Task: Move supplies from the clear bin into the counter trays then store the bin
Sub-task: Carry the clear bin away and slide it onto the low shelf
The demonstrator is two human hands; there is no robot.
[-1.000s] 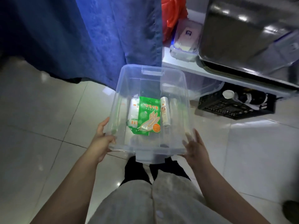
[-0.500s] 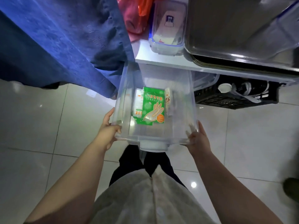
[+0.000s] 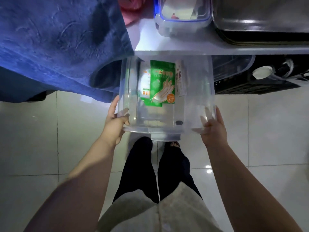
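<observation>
Both hands grip one clear bin by its near corners: the left hand is clamped on the 7 o'clock corner with fingers curled over the rim, and the right hand is clamped on the 5 o'clock corner. Held above the tiled floor, the bin has its far end tucked under the edge of the white counter at 12 o'clock. Three items lie inside: one green packet printed with a glove outline, its lettering not legible; one white packet partly beneath it toward 9 o'clock; one slim white tube just beside it toward 3 o'clock. On the counter stand one blue-rimmed lidded container and one steel tray.
</observation>
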